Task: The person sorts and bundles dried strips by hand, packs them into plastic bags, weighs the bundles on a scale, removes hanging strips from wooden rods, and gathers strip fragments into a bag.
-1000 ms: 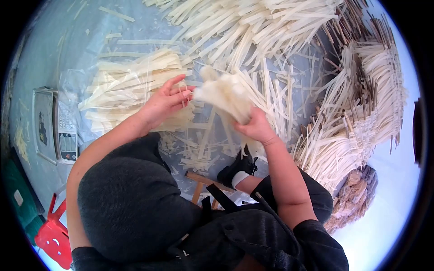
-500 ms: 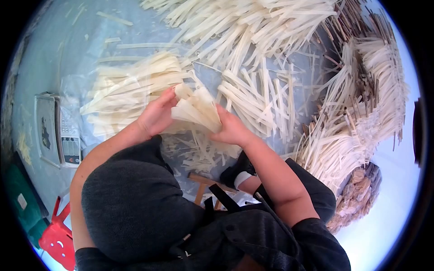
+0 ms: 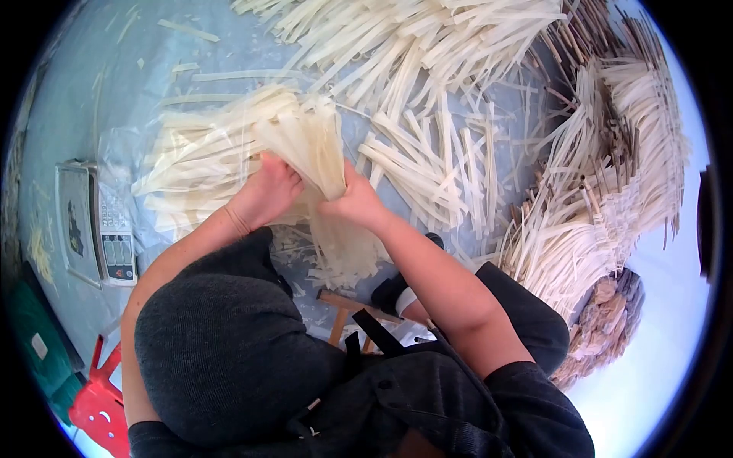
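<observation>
Between my hands is a bundle of wide, thin, cream-coloured strips (image 3: 309, 141), fanned out at the top and narrowing toward my right hand. My right hand (image 3: 355, 200) grips the bundle on its right side, the thumb toward me. Curled fingers of my left hand (image 3: 271, 191) press against the bundle's lower left side; part of their grip is hidden. Beyond my left hand, a pile of similar flat strips (image 3: 202, 156) lies partly under clear plastic. Thin pale strip material (image 3: 343, 248) hangs or lies below my right hand; I cannot tell which.
A digital scale (image 3: 99, 221) stands at the left. Loose strips (image 3: 416, 164) lie to the right, with a larger heap (image 3: 427, 46) at the back. Strips on sticks (image 3: 603, 221) line the right side. A red plastic object (image 3: 103, 408) and a wooden stool (image 3: 340, 313) are near me.
The strips have swung upward and away from me, now spread longer above my hands. My right hand has moved left and closer to my left hand, whose fingers have curled in.
</observation>
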Motion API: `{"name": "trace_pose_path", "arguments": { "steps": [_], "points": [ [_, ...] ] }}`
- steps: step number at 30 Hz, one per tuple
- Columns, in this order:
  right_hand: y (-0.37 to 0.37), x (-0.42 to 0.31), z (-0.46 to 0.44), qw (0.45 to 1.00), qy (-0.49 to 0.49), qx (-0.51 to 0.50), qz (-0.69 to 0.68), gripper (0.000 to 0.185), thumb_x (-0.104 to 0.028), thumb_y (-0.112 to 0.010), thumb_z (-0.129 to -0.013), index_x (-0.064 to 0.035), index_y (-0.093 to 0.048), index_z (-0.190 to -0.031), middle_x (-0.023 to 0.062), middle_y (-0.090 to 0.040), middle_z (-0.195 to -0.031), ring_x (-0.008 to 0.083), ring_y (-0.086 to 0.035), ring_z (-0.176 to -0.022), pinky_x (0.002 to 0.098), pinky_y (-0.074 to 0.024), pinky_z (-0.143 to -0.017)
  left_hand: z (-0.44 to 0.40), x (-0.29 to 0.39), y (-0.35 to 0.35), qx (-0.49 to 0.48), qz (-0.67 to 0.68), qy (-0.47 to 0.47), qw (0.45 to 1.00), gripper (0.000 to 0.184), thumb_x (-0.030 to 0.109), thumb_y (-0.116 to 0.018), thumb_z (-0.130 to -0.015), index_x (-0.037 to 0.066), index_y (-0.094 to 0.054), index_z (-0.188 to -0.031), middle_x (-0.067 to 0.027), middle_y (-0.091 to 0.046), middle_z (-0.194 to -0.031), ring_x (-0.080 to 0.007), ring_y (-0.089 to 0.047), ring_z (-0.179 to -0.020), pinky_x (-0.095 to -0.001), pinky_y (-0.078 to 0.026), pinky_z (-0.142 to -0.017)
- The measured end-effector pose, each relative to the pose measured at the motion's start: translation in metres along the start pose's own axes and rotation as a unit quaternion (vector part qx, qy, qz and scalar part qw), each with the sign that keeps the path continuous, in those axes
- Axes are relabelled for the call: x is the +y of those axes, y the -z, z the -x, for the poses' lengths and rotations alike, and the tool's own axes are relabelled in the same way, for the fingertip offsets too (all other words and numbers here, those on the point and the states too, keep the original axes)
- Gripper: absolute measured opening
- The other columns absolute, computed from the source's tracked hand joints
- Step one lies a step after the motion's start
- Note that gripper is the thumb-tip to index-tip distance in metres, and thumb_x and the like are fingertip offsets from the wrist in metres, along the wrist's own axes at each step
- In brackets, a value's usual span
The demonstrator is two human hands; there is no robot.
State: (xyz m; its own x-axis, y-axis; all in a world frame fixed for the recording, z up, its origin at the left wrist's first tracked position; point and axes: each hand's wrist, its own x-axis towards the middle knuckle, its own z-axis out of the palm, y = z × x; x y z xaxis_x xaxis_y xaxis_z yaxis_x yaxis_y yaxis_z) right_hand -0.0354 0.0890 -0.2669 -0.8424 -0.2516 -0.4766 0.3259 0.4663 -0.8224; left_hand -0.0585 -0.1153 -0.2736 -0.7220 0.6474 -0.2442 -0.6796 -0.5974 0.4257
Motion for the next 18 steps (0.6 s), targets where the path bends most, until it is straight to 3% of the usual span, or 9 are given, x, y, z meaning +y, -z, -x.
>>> {"name": "trace_pose_path", "arguments": {
  "steps": [1,3,5,6,8,11,15,18],
  "points": [
    [0.000,0.000,-0.003,1.000,-0.011,-0.001,-0.029,0.100,-0.025,-0.075,-0.059,-0.0004,-0.027,-0.143,0.0265,-0.057,-0.119,0.0390,-0.056,-0.111,0.0402,-0.0455,-0.096,0.000,0.000,-0.004,-0.001,0.000,0.000,1.000,0.078,0.053,-0.054,-0.091,0.007,-0.024,-0.147,-0.0090,-0.034,-0.147,-0.0232,-0.029,-0.138,-0.0385,-0.025,-0.113],
    [-0.005,-0.006,-0.003,0.998,-0.022,-0.002,-0.058,0.101,-0.025,-0.076,-0.059,-0.0010,-0.027,-0.143,0.0260,-0.056,-0.120,0.0396,-0.056,-0.110,0.0410,-0.0460,-0.095,-0.001,0.002,-0.019,0.095,-0.264,0.021,0.960,0.075,0.039,-0.065,-0.088,0.004,-0.029,-0.144,-0.0102,-0.039,-0.143,-0.0234,-0.035,-0.135,-0.0388,-0.028,-0.112],
    [-0.010,-0.030,0.008,0.977,0.049,0.043,0.203,0.102,-0.027,-0.077,-0.060,0.0023,-0.027,-0.143,0.0251,-0.053,-0.122,0.0396,-0.057,-0.107,0.0408,-0.0474,-0.093,0.001,0.007,-0.021,0.116,-0.240,0.042,0.963,0.072,0.031,-0.067,-0.087,0.004,-0.031,-0.143,-0.0097,-0.041,-0.141,-0.0230,-0.038,-0.132,-0.0389,-0.030,-0.110],
    [-0.011,-0.043,0.011,0.977,0.046,0.044,0.203,0.102,-0.027,-0.077,-0.060,0.0023,-0.027,-0.143,0.0251,-0.053,-0.122,0.0396,-0.057,-0.107,0.0408,-0.0474,-0.093,0.001,0.008,-0.023,0.137,-0.216,0.064,0.965,0.069,0.023,-0.068,-0.086,0.004,-0.032,-0.141,-0.0091,-0.043,-0.139,-0.0226,-0.041,-0.130,-0.0389,-0.032,-0.109],
    [-0.007,-0.069,0.015,0.962,-0.029,-0.021,0.269,0.100,-0.031,-0.076,-0.064,0.0055,-0.025,-0.142,0.0257,-0.050,-0.125,0.0376,-0.054,-0.114,0.0386,-0.0460,-0.096,0.001,0.008,-0.031,0.155,-0.194,0.058,0.967,0.067,0.023,-0.068,-0.086,0.004,-0.034,-0.141,-0.0091,-0.045,-0.137,-0.0225,-0.043,-0.127,-0.0390,-0.034,-0.107],
    [0.002,-0.081,0.017,0.944,-0.002,-0.070,0.322,0.106,-0.041,-0.075,-0.066,0.0101,-0.021,-0.142,0.0278,-0.050,-0.124,0.0375,-0.054,-0.114,0.0384,-0.0460,-0.095,0.003,0.010,-0.034,0.181,-0.173,0.043,0.967,0.065,0.022,-0.067,-0.086,0.004,-0.035,-0.140,-0.0092,-0.047,-0.135,-0.0225,-0.045,-0.125,-0.0395,-0.036,-0.106],
    [0.016,-0.090,0.018,0.947,0.005,-0.077,0.312,0.099,-0.044,-0.072,-0.073,0.0094,-0.024,-0.141,0.0285,-0.050,-0.121,0.0380,-0.058,-0.105,0.0405,-0.0498,-0.088,0.004,0.011,-0.030,0.223,-0.124,0.000,0.967,0.062,0.023,-0.070,-0.085,0.001,-0.042,-0.135,-0.0103,-0.051,-0.130,-0.0211,-0.048,-0.120,-0.0377,-0.038,-0.102],
    [0.013,-0.078,0.018,0.953,0.081,0.011,0.291,0.095,-0.050,-0.064,-0.080,0.0095,-0.023,-0.142,0.0278,-0.050,-0.121,0.0378,-0.060,-0.102,0.0413,-0.0505,-0.086,0.003,0.013,-0.033,0.214,-0.102,-0.001,0.972,0.063,0.024,-0.070,-0.084,0.002,-0.041,-0.136,-0.0104,-0.050,-0.131,-0.0213,-0.047,-0.122,-0.0373,-0.037,-0.103]
  ]
}}
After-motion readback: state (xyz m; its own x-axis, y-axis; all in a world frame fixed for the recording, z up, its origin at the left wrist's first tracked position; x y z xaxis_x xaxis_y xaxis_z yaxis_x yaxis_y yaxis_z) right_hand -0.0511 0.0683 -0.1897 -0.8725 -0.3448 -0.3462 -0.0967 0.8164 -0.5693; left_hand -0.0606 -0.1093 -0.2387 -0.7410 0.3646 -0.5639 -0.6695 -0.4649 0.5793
